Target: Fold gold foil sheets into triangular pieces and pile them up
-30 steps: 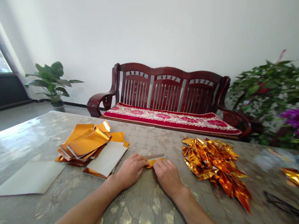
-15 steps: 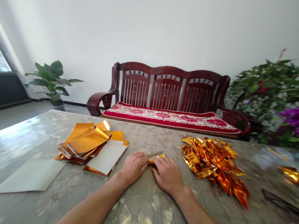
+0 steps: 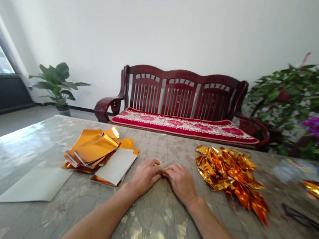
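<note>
Fingers of the left hand [image 3: 145,175] and right hand [image 3: 181,182] have drawn closer together than half a second ago, covering most of the gold that showed on the folded paper [image 3: 167,164]. That paper lies just beyond the fingertips, between the two hands, its long axis slanting from near left to far right; neither hand is clearly nearer. Both hands appear to pinch it, each gripping one end (the fingers hide the exact hold).

Its visible part is a narrow, matt grey strip, with a speck of orange under the fingertips. Left of the folded paper are flat, glossy orange foil sheets [image 3: 97,149] with pale backs, loosely stacked, and farther left one smooth pale sheet [image 3: 33,186]. Right of it sits a heap of pointed, creased foil pieces [image 3: 228,171], shiny and crinkled. Beneath it, the desk [image 3: 149,223] has a grey, flower-patterned, slightly reflective surface.
</note>
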Demonstrator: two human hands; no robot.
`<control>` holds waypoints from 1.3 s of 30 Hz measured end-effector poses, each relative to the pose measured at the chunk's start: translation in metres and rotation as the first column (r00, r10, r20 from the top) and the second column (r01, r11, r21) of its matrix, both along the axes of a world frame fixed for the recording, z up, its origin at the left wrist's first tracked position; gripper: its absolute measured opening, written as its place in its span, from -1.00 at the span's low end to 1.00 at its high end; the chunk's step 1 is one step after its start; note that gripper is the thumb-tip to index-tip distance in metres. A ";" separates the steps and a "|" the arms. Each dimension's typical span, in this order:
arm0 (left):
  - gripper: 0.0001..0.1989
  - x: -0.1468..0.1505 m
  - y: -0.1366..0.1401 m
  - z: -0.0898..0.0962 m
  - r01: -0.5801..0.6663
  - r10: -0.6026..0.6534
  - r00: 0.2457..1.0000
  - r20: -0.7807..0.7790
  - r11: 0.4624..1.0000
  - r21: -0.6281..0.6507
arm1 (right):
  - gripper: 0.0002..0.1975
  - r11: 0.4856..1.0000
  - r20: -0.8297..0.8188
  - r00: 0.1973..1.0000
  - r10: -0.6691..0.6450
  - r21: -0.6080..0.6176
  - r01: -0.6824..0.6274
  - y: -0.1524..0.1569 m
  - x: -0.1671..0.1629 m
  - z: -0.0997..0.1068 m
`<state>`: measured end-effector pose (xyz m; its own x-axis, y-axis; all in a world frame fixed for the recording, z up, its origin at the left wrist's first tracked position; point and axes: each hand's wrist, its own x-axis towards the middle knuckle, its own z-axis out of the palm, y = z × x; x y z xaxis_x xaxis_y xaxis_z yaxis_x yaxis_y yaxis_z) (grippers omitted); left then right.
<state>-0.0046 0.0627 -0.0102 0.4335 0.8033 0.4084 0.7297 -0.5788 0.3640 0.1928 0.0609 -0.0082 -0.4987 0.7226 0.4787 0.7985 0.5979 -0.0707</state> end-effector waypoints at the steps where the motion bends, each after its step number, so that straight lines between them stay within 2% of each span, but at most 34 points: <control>1: -0.83 0.000 0.001 -0.001 -0.009 0.009 1.000 -0.005 1.000 -0.004 | -0.83 1.000 0.003 1.000 0.007 -0.005 -0.007 0.000 0.000 0.000; 7: -0.78 0.001 0.002 -0.005 -0.052 0.052 0.998 -0.035 0.999 -0.001 | -0.87 1.000 -0.027 1.000 -0.005 0.018 0.005 -0.004 -0.003 0.002; 11: -0.80 0.001 0.002 -0.006 -0.038 0.038 0.999 -0.011 0.999 -0.024 | -0.87 1.000 -0.023 1.000 0.004 0.020 -0.004 -0.005 -0.005 0.001; 17: -0.78 -0.004 0.011 -0.010 0.002 0.015 0.989 0.145 0.994 -0.113 | -0.87 0.997 -0.143 0.989 -0.023 -0.074 0.012 -0.001 -0.003 -0.003; 21: -0.76 -0.005 0.015 -0.012 0.043 -0.019 0.981 0.193 0.991 -0.124 | -0.87 0.991 -0.179 0.983 -0.040 -0.135 0.015 0.001 -0.001 -0.003; 30: -0.79 -0.003 0.017 -0.012 0.049 -0.016 0.977 0.211 0.987 -0.150 | -0.80 0.970 -0.197 0.971 -0.133 -0.226 0.088 0.004 -0.002 -0.001; 39: -0.84 0.002 0.012 -0.004 -0.007 0.033 0.989 0.147 0.985 -0.172 | -0.83 0.967 -0.219 0.966 -0.138 -0.241 0.084 0.004 -0.001 -0.001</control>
